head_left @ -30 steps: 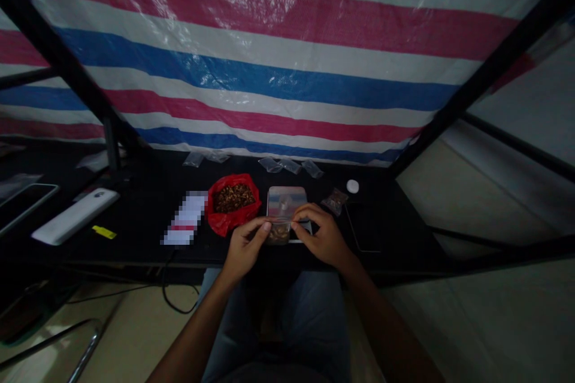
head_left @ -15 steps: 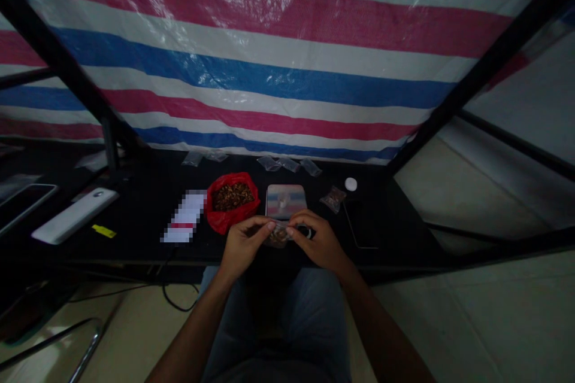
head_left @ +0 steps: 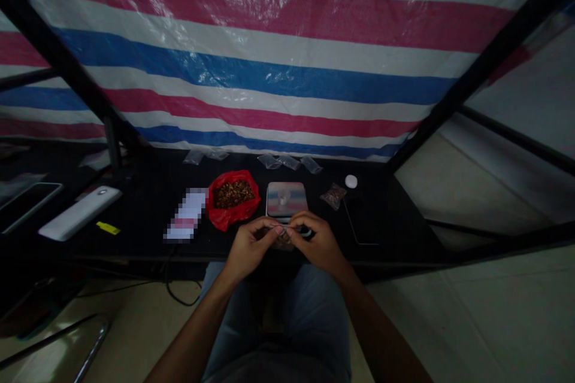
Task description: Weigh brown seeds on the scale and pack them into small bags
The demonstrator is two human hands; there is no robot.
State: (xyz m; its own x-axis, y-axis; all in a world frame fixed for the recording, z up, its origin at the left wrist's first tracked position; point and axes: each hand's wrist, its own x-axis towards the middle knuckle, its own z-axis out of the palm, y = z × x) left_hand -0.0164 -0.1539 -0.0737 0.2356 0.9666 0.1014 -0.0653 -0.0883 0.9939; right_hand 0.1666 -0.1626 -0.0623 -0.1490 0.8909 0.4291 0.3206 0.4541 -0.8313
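Observation:
Between my hands is a small clear plastic bag (head_left: 284, 242) with brown bits inside. My left hand (head_left: 254, 246) pinches its top edge between thumb and fingers. On the other side, my right hand (head_left: 318, 240) pinches the same edge, thumb close to the left thumb. Just beyond the hands lies a small scale (head_left: 286, 198) with a shiny, reflective top. A red plastic bag (head_left: 229, 217), open at the top and full of brown pieces, sits to the left of the scale. One filled clear bag (head_left: 333, 196) rests to its right.
Several flat clear bags (head_left: 287, 161) lie along the back of the black table (head_left: 386, 215). At right are a white round object (head_left: 351, 181) and a dark phone-like slab (head_left: 360, 221). A blurred-out panel (head_left: 186, 215), yellow object (head_left: 108, 228) and white power bank-like block (head_left: 81, 213) lie left.
My left hand has shifted slightly right, and the thumbs are now closer together along the bag's top edge. Both hands keep their pinch. The view has tilted a little.

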